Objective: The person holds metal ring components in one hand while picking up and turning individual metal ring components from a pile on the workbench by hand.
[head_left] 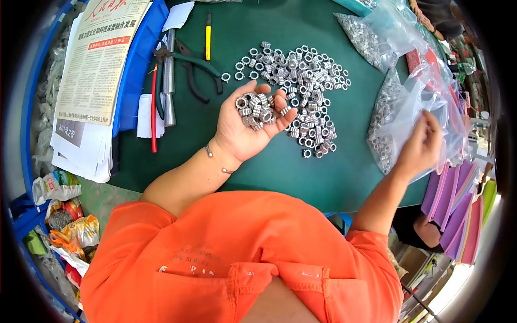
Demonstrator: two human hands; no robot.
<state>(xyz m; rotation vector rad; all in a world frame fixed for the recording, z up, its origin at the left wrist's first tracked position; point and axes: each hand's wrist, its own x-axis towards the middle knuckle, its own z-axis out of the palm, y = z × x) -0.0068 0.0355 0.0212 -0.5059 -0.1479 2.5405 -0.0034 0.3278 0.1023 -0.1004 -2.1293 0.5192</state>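
Palm up over the green table, my left hand (pixel 245 126) cups a small heap of metal rings (pixel 256 110), its fingers curled around them. Just beyond it lies a loose pile of similar toothed rings (pixel 307 72) on the mat. At the right, my right hand (pixel 421 146) pinches the upper part of a clear plastic bag (pixel 406 110). Many metal rings (pixel 384 116) sit in the bag's lower left part.
Pliers (pixel 189 60), a yellow marker (pixel 208 36), a red rod (pixel 154 116) and a metal tool (pixel 169 81) lie at the left. A newspaper (pixel 99 59) rests on a blue bin (pixel 141 70). Another filled bag (pixel 361 40) is at the back right.
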